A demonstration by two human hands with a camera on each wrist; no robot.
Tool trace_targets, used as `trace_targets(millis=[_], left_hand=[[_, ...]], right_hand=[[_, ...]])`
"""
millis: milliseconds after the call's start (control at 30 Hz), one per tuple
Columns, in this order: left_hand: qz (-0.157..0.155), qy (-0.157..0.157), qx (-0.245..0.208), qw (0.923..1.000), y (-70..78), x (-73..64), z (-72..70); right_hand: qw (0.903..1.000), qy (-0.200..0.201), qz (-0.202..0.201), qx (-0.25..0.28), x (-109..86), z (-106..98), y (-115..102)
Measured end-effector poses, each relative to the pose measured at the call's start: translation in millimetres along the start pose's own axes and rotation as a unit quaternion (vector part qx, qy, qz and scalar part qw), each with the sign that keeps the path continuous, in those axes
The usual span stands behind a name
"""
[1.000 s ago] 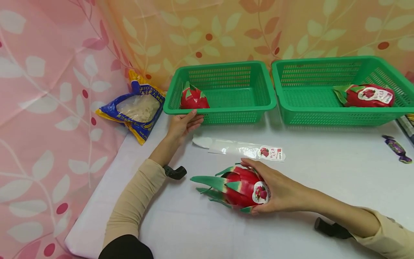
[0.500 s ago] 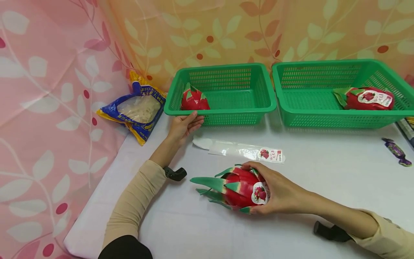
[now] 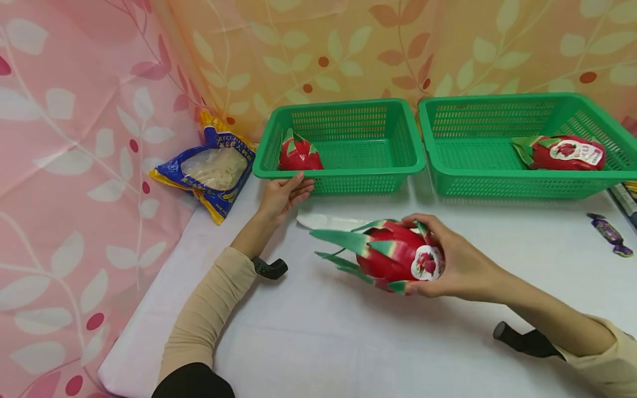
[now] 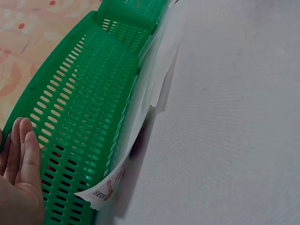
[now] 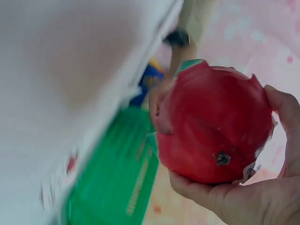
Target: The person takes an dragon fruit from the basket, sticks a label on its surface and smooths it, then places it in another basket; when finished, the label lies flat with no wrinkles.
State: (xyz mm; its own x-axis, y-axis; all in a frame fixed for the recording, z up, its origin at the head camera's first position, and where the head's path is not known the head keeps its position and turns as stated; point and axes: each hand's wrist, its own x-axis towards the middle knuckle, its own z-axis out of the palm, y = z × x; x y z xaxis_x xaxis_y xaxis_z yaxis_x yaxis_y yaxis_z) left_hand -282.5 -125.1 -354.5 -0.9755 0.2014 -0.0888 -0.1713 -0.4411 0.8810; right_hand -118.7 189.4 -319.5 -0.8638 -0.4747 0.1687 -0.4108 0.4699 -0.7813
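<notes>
In the head view my right hand grips a red dragon fruit by its blunt end, thumb on the near side. Its long green leaf tips point left, and a round white sticker shows beside the palm. The right wrist view shows the fruit's smooth red bottom between thumb and fingers. My left hand rests at the front rim of the left green basket. Seen from the left wrist, its fingers lie straight against the perforated side. Inside that basket sits another dragon fruit.
A second green basket at the right holds a labelled dragon fruit. A white and clear plastic strip lies before the left basket, partly hidden by the held fruit. A blue pasta bag and purple wrapped candy lie at the sides.
My right hand has lifted the dragon fruit and carried it away from me and slightly right, over the plastic strip's labelled end. The left hand stays at the basket rim.
</notes>
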Motion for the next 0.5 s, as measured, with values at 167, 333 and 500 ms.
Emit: trace_targets(millis=[167, 333, 500], left_hand=[[0.003, 0.0, 0.001, 1.0, -0.8, 0.6, 0.0], [0.004, 0.005, -0.001, 1.0, -1.3, 0.8, 0.3], [0.003, 0.009, 0.002, 1.0, -1.6, 0.7, 0.7]], right_hand=[[0.9962, 0.076, 0.039, 0.016, 5.7, -38, -2], [0.9755, 0.206, 0.076, 0.0, 14.7, -85, 9], [0.9342, 0.329, 0.136, 0.028, 26.1, -137, 30]])
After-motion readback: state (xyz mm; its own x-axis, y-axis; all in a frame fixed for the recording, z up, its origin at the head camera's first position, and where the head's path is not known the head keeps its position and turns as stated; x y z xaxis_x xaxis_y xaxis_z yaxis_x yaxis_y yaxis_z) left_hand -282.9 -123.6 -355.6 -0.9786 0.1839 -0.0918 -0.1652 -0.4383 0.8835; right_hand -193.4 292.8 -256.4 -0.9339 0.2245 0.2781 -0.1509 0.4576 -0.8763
